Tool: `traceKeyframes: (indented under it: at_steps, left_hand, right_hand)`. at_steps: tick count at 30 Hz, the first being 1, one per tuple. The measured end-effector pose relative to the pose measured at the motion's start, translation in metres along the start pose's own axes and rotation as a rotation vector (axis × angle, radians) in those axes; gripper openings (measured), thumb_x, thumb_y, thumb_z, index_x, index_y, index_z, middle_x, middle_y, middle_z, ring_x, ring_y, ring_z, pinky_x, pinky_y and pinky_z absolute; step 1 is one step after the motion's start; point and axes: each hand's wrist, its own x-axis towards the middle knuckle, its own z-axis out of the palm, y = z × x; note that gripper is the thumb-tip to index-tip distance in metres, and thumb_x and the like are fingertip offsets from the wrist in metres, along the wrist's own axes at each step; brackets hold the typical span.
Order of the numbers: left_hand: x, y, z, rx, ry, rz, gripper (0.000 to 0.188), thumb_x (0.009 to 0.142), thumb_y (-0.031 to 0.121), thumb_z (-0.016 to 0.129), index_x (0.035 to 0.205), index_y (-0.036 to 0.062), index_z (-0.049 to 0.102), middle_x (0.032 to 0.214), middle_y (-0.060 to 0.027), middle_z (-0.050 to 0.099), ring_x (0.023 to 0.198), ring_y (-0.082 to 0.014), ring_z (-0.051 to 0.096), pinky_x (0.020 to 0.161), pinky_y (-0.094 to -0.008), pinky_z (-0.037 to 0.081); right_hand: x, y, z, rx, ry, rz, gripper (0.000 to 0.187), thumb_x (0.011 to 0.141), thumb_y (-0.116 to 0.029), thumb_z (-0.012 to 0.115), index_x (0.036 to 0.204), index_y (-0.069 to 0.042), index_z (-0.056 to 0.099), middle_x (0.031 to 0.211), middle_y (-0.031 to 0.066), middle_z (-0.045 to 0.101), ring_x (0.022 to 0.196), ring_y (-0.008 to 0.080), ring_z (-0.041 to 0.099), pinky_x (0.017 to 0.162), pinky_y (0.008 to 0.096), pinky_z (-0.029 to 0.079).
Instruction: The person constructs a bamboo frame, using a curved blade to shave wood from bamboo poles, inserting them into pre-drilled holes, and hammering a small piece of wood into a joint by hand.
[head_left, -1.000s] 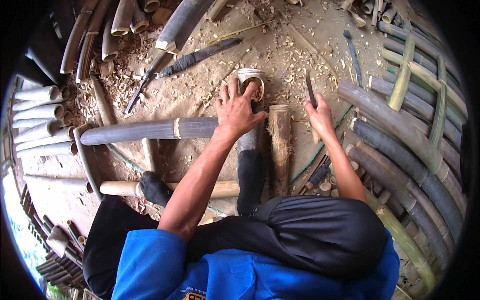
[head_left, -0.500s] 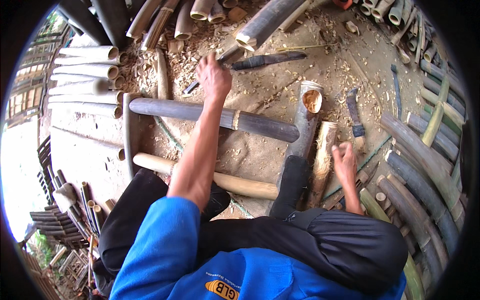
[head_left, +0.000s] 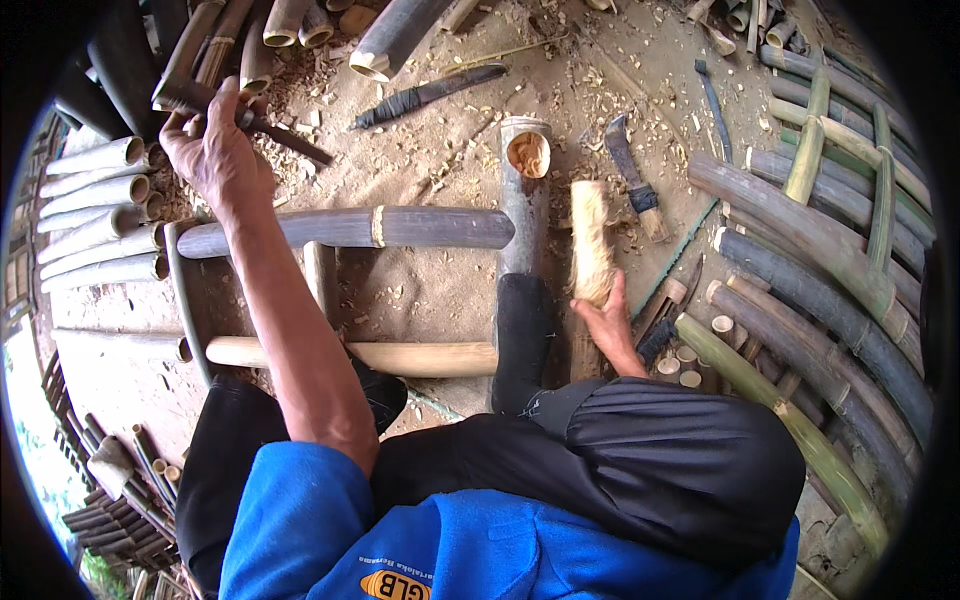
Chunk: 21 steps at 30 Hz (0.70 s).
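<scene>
My left hand [head_left: 220,160] is raised beyond the far left of a bamboo frame, its fingers closed round a dark tool with a long narrow shaft [head_left: 295,140]. My right hand [head_left: 608,325] grips a pale wooden club [head_left: 592,245] with a rough, frayed surface, right of the frame. A dark bamboo crossbar [head_left: 440,228] meets a thick bamboo post [head_left: 522,235], which has an oval hole cut near its far end. The frame also has a pale lower rail [head_left: 430,359] and a left post [head_left: 185,290]. My black-clad leg lies over the post's near part.
A long knife [head_left: 435,95] with a wrapped handle lies beyond the frame; a curved knife [head_left: 630,170] lies beside the club. Bamboo poles [head_left: 800,290] crowd the right, more tubes [head_left: 95,215] are stacked left, and chips litter the floor. A large bamboo tube [head_left: 400,35] reaches in from the far side.
My left hand has moved left, carrying the dark tool. My right hand, earlier beside the club, now grips it. The view has shifted, so the frame appears farther left.
</scene>
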Motion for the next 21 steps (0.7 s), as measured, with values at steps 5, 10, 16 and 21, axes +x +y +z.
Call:
traceKeyframes:
  at_steps: [5, 10, 16, 21]
  left_hand:
    - [-0.100, -0.009, 0.065, -0.197, -0.394, -0.453, 0.024, 0.086, 0.013, 0.074, 0.108, 0.0071, 0.067, 0.077, -0.0046, 0.064, 0.071, -0.0143, 0.059, 0.071, -0.0332, 0.047]
    - [-0.147, -0.069, 0.104, -0.405, -0.190, -0.584, 0.018, 0.087, 0.016, 0.075, 0.087, 0.0009, 0.065, 0.075, -0.0057, 0.062, 0.062, -0.0105, 0.050, 0.060, -0.0290, 0.045]
    - [-0.173, -0.087, 0.108, -0.418, -0.211, -0.597, 0.030, 0.090, 0.022, 0.073, 0.069, 0.0065, 0.057, 0.081, -0.0106, 0.067, 0.061, -0.0117, 0.049, 0.061, -0.0300, 0.043]
    - [-0.189, -0.078, 0.113, -0.532, -0.135, -0.628, 0.025, 0.089, 0.022, 0.074, 0.075, 0.0028, 0.065, 0.078, -0.0090, 0.067, 0.066, -0.0117, 0.051, 0.068, -0.0312, 0.041]
  right_hand:
    - [0.010, -0.037, -0.048, 0.503, -0.048, -0.089, 0.099, 0.077, -0.022, 0.071, 0.157, -0.004, 0.015, 0.123, 0.0207, 0.058, 0.106, 0.0255, 0.062, 0.090, 0.0374, 0.055]
    - [0.014, -0.134, -0.090, 0.671, -0.281, -0.070, 0.102, 0.080, -0.022, 0.075, 0.156, -0.011, 0.008, 0.106, 0.0201, 0.061, 0.079, 0.0272, 0.069, 0.062, 0.0417, 0.063]
    - [0.019, -0.175, -0.112, 0.519, -0.401, -0.149, 0.100, 0.084, -0.024, 0.070, 0.158, -0.008, 0.005, 0.111, 0.0177, 0.062, 0.080, 0.0242, 0.068, 0.071, 0.0356, 0.060]
    - [0.037, -0.193, -0.125, 0.211, -0.364, -0.403, 0.109, 0.081, -0.024, 0.079, 0.156, 0.007, 0.006, 0.146, 0.0227, 0.037, 0.128, 0.0253, 0.041, 0.104, 0.0362, 0.042]
